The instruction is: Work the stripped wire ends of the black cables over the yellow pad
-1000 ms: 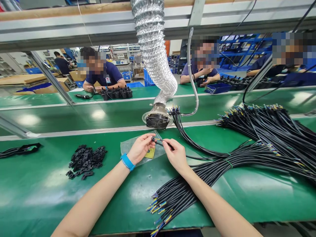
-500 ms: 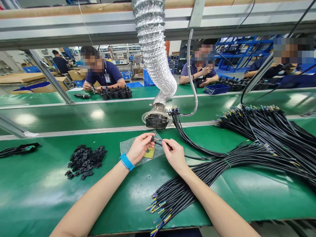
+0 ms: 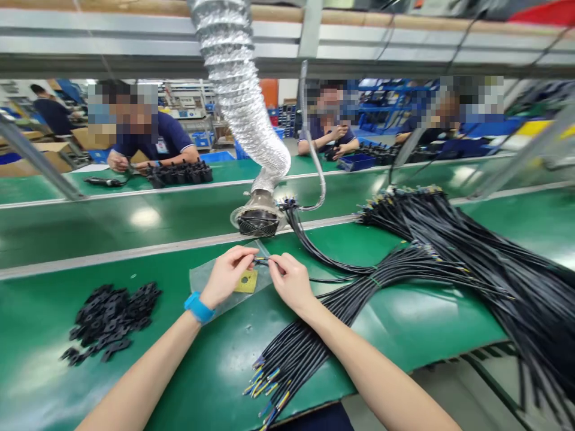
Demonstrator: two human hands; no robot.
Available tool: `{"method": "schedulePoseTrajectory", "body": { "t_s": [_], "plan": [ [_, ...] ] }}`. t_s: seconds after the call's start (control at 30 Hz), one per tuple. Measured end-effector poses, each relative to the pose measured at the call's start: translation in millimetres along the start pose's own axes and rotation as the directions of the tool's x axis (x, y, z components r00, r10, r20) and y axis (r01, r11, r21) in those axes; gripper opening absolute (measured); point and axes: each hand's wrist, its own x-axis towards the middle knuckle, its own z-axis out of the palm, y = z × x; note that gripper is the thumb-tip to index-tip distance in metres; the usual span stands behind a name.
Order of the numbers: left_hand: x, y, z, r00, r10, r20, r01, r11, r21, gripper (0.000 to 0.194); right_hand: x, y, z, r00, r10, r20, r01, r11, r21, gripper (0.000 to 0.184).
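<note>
My left hand (image 3: 227,275), with a blue wristband, pinches the stripped coloured wire ends of a black cable (image 3: 323,279). My right hand (image 3: 290,280) pinches the same cable just behind the wire ends. Both hands hover above a clear plastic bag (image 3: 204,281) with a yellow card inside, lying on the green bench (image 3: 215,371). A bundle of black cables (image 3: 314,341) with coloured wire tips runs under my right forearm toward the front edge.
A heap of small black plastic parts (image 3: 108,320) lies at the left. A silver flexible duct with a fan mouth (image 3: 257,218) hangs just behind my hands. A large pile of black cables (image 3: 485,257) fills the right. Other people work across the far belt.
The view has swung to the right and tilted, so everything sits further left in the picture. My hands keep the same pinch on the cable end over the plastic bag.
</note>
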Motion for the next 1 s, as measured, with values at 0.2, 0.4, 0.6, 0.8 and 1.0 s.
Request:
{"method": "schedulePoseTrajectory", "body": {
  "t_s": [0.2,0.4,0.6,0.8,1.0],
  "plan": [
    [4,1,-7.4,0.999,0.027,0.039,-0.03,0.997,0.074,0.039,5,1,0,0.995,0.085,0.052,-0.092,0.983,0.161,0.023],
    [5,9,-10.4,0.989,0.101,0.106,-0.114,0.986,0.125,0.037,10,6,2,0.964,0.174,0.2,-0.236,0.904,0.355,0.02],
    [2,6,-6.0,0.991,0.058,0.118,-0.08,0.979,0.186,0.04,3,3,-4,0.99,-0.047,0.134,0.034,0.995,0.093,0.02],
    [-2,1,1.4,0.998,0.023,0.059,-0.033,0.985,0.171,0.049,2,5,-7,0.972,-0.143,0.186,0.148,0.989,-0.015,0.023],
    [-13,4,8.6,0.968,0.215,0.128,-0.244,0.928,0.282,0.041,5,11,-7,0.952,-0.077,0.297,-0.02,0.95,0.311,0.029]
  ]
}}
